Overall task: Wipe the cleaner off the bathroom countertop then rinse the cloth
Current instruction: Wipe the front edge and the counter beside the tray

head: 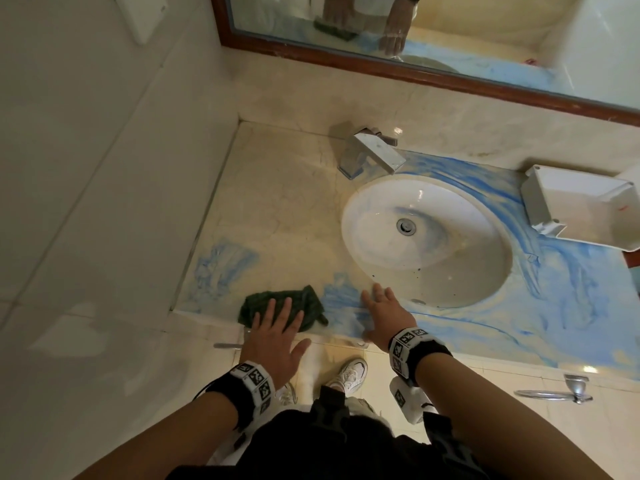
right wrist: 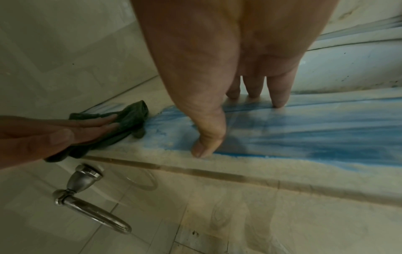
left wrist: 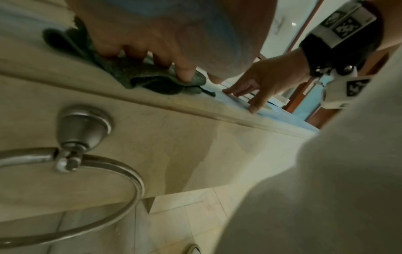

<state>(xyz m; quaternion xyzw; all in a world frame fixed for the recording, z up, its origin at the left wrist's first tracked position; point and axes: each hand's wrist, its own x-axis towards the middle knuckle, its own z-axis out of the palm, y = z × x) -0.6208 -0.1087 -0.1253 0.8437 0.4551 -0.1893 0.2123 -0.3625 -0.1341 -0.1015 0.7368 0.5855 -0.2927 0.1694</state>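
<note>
A dark green cloth (head: 298, 299) (left wrist: 143, 75) (right wrist: 128, 118) lies bunched at the front edge of the beige marble countertop (head: 277, 209), left of the sink. My left hand (head: 277, 323) (left wrist: 152, 51) (right wrist: 65, 130) presses flat on it with straight fingers. My right hand (head: 384, 306) (right wrist: 239, 96) (left wrist: 256, 92) rests flat, fingers spread, on the counter just right of the cloth, in blue cleaner (head: 343, 299) (right wrist: 304, 137). Blue cleaner smears (head: 571, 289) cover the counter right of the white oval sink (head: 460, 282), and a patch (head: 221, 268) sits at the far left.
A chrome faucet (head: 370, 154) stands behind the sink. A white plastic tray (head: 581, 206) sits at the back right. A wood-framed mirror (head: 415, 74) hangs above. Chrome towel rings (head: 557, 393) (left wrist: 71, 163) (right wrist: 87, 206) hang on the counter's front face. A tiled wall (head: 104, 168) bounds the left.
</note>
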